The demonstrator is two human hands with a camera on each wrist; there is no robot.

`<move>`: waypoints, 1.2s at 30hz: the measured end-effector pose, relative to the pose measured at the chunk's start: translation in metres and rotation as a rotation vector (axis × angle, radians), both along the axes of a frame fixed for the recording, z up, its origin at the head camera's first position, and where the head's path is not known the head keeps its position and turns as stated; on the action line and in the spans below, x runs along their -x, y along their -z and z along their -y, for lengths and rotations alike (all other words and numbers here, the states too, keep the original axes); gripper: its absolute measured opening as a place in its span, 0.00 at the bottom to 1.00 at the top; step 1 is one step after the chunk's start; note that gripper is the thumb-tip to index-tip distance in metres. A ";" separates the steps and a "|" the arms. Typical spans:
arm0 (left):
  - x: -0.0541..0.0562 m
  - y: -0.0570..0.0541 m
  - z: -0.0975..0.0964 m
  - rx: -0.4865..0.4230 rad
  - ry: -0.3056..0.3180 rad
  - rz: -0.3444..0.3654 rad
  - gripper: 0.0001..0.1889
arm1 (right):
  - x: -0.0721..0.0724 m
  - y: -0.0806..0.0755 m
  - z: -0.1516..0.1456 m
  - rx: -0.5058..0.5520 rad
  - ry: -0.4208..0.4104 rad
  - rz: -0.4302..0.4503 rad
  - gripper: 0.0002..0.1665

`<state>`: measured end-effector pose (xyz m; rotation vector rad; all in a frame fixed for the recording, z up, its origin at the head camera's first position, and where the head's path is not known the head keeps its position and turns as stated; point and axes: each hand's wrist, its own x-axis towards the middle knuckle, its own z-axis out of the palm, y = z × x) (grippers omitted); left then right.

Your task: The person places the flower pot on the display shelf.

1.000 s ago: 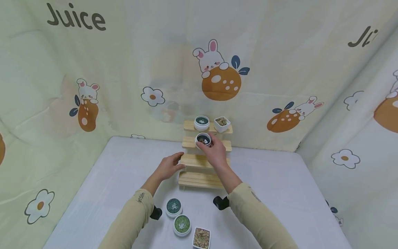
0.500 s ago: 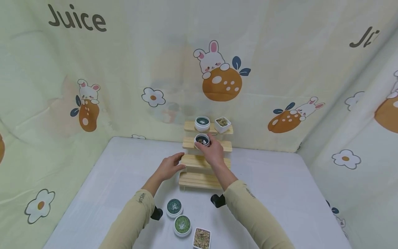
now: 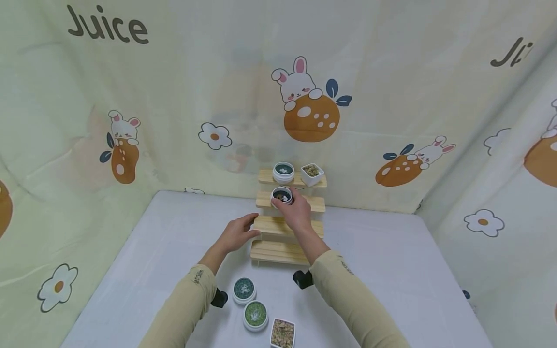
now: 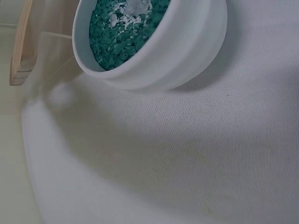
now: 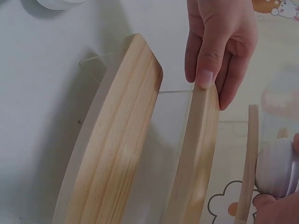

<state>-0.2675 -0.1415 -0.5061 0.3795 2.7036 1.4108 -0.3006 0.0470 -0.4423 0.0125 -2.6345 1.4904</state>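
In the head view, my right hand (image 3: 298, 211) grips a small white round pot (image 3: 281, 195) with dark contents at the second step from the top of a wooden tiered stand (image 3: 280, 252). The right wrist view shows that pot's base against the plank (image 5: 249, 163). My left hand (image 3: 236, 235) holds the left end of a lower plank. Seen from the right wrist, the left hand (image 5: 223, 46) has its thumb on the plank's front edge and fingers behind. Its own wrist view shows no fingers, only a white pot with teal granules (image 4: 187, 51) nearby.
On the top step stand a white round pot (image 3: 284, 172) and a square white dish (image 3: 312, 174). Nearer on the white tabletop (image 3: 374, 270) are a teal-filled pot (image 3: 244, 290), a green-filled pot (image 3: 255, 315) and another square dish (image 3: 283, 333). A printed curtain (image 3: 243, 72) hangs behind.
My right hand has shifted slightly left along the step with the pot in its grip. The left hand stays at the plank's end.
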 end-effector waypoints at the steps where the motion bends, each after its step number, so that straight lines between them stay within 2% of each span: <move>1: 0.000 0.000 0.000 0.000 0.001 0.001 0.32 | 0.000 0.000 0.000 0.000 0.001 -0.001 0.40; 14: 0.001 0.001 0.001 -0.003 0.004 0.008 0.32 | -0.001 -0.003 0.001 -0.028 0.014 -0.037 0.35; 21: 0.002 0.002 0.001 -0.007 0.012 0.001 0.32 | 0.000 -0.001 -0.002 -0.032 0.009 -0.034 0.35; 30: 0.002 0.000 0.001 0.007 0.017 -0.018 0.32 | -0.008 -0.001 -0.009 0.007 -0.027 -0.074 0.24; 36: 0.003 0.001 0.001 0.013 0.016 -0.017 0.32 | -0.013 0.001 -0.014 0.036 -0.041 -0.064 0.27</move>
